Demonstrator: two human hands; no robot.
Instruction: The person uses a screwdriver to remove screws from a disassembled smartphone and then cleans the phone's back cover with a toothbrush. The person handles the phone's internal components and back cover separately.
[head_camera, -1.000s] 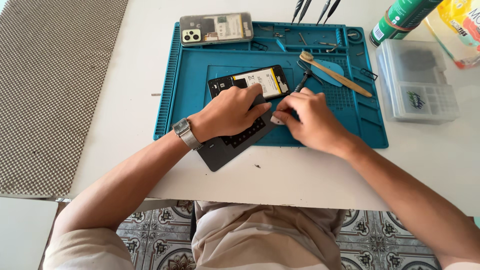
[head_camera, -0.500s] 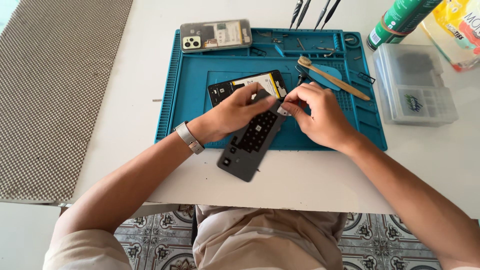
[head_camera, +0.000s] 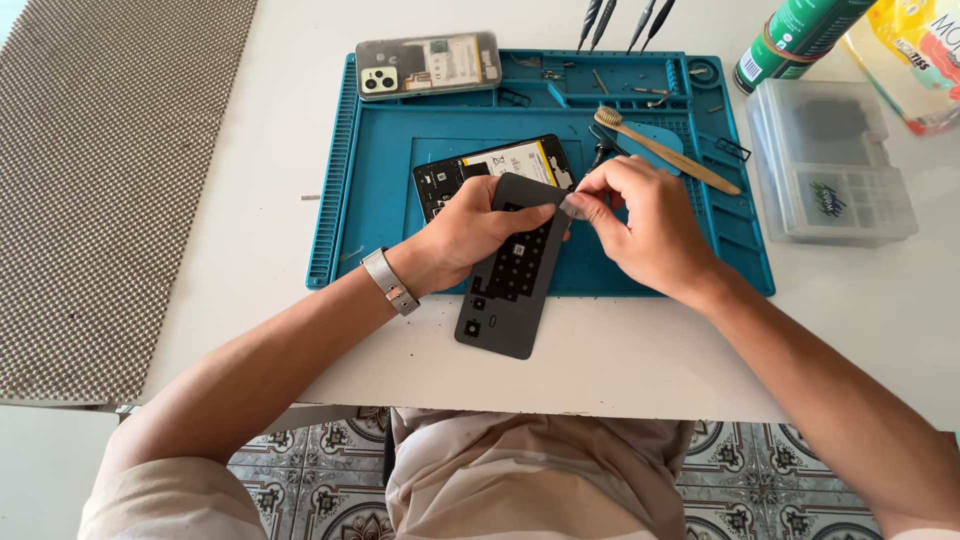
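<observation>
Back panel (head_camera: 510, 275): matt dark-grey plastic. Work mat (head_camera: 380, 170): smooth teal rubber-like surface. Brush (head_camera: 665, 150): wooden handle. Storage box (head_camera: 835, 165): clear plastic. Wristband (head_camera: 390, 282): brushed metal.

White table (head_camera: 250, 230) (patterned floor tiles (head_camera: 300, 490) below)
</observation>
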